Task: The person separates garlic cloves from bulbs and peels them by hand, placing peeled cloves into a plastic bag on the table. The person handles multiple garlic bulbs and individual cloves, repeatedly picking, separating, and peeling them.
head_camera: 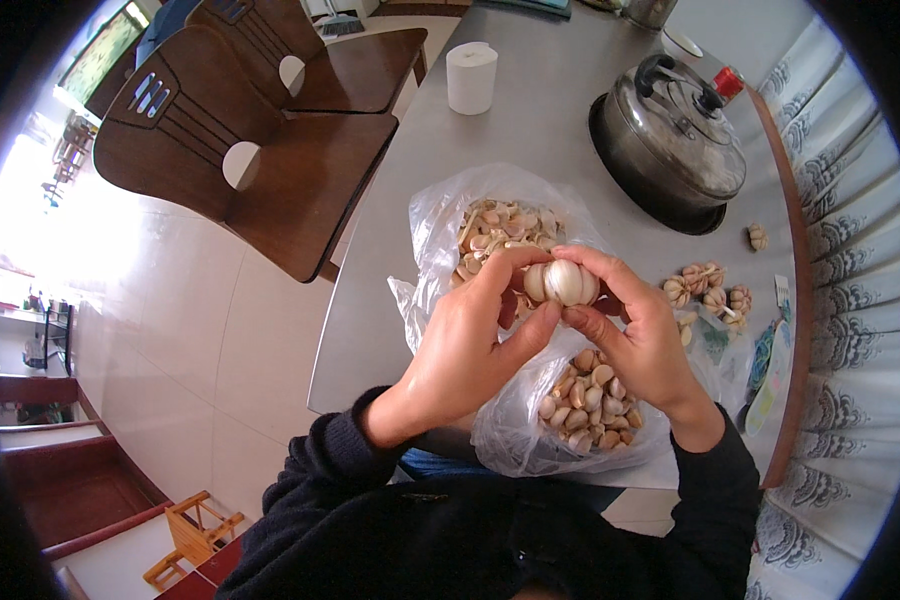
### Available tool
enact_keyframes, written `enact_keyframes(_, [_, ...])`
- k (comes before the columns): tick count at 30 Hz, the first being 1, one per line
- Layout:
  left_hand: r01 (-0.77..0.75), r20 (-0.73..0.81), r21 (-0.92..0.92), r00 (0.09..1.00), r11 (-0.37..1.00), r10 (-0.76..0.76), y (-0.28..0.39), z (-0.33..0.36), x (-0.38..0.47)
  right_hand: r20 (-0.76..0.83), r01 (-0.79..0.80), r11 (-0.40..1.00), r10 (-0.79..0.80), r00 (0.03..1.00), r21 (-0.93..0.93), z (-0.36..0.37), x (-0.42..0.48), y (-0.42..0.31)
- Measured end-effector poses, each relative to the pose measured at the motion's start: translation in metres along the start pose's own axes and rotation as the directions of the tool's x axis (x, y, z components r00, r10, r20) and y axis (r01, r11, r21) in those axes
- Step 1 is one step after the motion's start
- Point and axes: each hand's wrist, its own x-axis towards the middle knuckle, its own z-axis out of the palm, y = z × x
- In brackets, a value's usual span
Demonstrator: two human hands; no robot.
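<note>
A garlic bulb (565, 282) is held between my left hand (476, 337) and my right hand (634, 330), thumbs and fingertips on both its sides. Beyond my hands, a clear plastic bag (439, 202) lies open with garlic pieces and skins (506, 225) in it. Nearer to me, a second plastic bag (502, 442) holds separated garlic cloves (589, 405). To the right of my right hand, several whole garlic bulbs (712, 289) sit in a group on the grey table (375, 300), beside a few loose cloves (686, 330).
A metal kettle (675, 142) with a black handle stands at the back right, and a white paper roll (472, 79) at the back. One garlic bulb (757, 237) lies near the right edge. Dark wooden chairs (300, 180) are at the left; a patterned curtain (847, 300) hangs at the right.
</note>
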Motion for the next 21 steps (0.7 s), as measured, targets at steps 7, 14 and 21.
enact_keyframes(7, [0.191,0.199,-0.348,0.972,0.918,-0.126,-0.007,-0.008,0.011,0.083,0.094,0.973,-0.078,0.993,-0.209,-0.011,0.013,0.002])
enact_keyframes(14, [0.34,0.29,-0.485,0.932,0.806,-0.218,-0.011,-0.007,0.018,0.175,0.021,0.997,-0.008,0.985,-0.073,-0.006,0.023,0.01])
enact_keyframes(21, [0.402,0.247,-0.576,0.916,0.712,-0.317,-0.013,0.004,0.031,0.117,0.114,0.954,-0.084,0.99,-0.278,0.001,0.032,0.016])
